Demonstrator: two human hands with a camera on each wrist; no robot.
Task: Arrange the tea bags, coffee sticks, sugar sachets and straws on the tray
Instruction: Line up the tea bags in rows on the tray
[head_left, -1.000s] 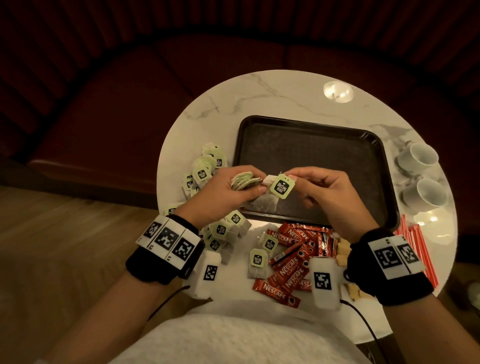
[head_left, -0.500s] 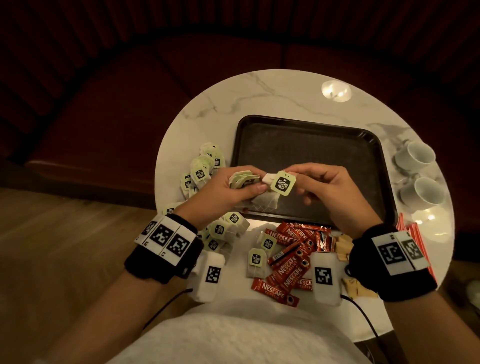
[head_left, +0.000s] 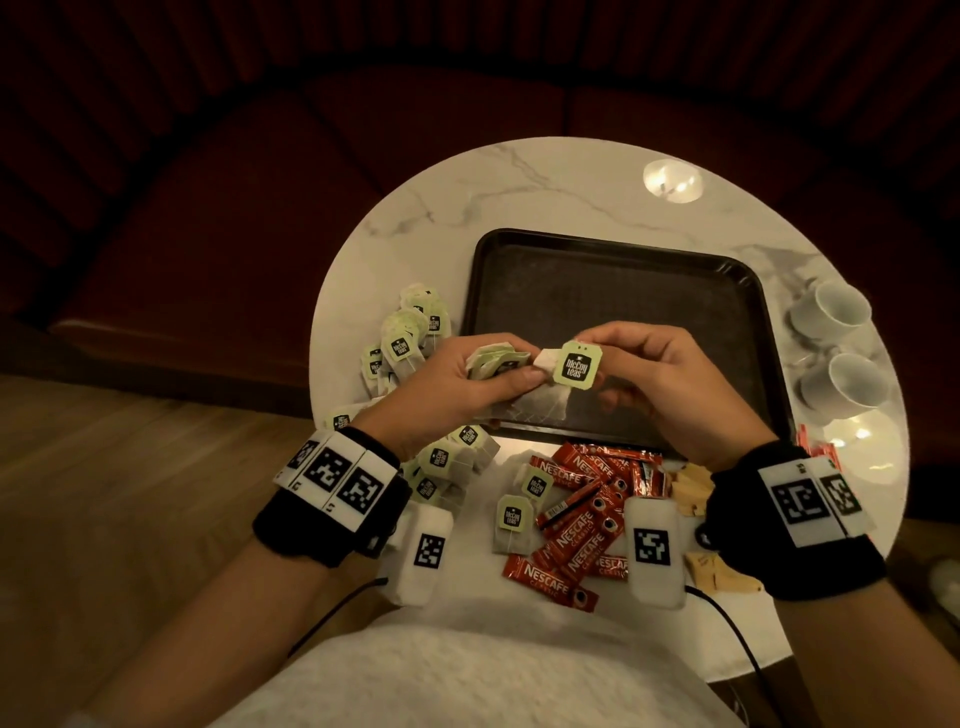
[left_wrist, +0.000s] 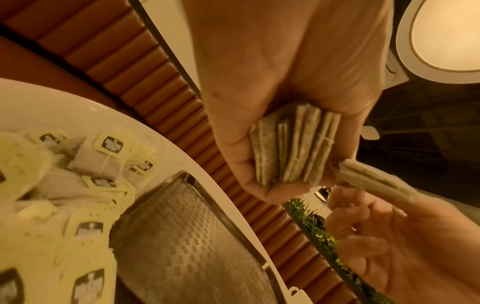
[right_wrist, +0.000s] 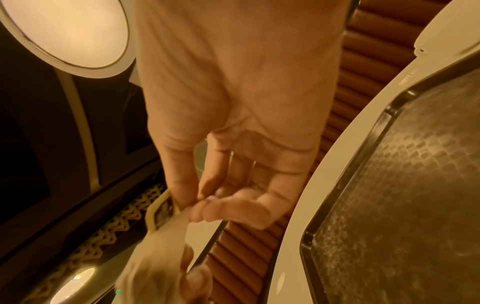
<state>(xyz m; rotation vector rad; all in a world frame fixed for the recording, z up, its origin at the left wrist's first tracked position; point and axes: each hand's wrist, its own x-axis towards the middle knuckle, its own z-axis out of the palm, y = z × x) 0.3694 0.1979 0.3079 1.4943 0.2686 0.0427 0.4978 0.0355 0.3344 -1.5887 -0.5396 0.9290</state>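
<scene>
Pinching green-tagged tea bag (head_left: 575, 366), right hand (head_left: 670, 384), left hand (head_left: 457, 387) gripping stacked tea bags (head_left: 496, 358).

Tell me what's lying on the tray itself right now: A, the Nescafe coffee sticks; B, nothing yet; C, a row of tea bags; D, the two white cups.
B: the tray shows only bare dark surface, while the left hand grips a stack of tea bags above its near edge and the right hand pinches one tea bag's tag; the coffee sticks and cups sit on the table.
</scene>
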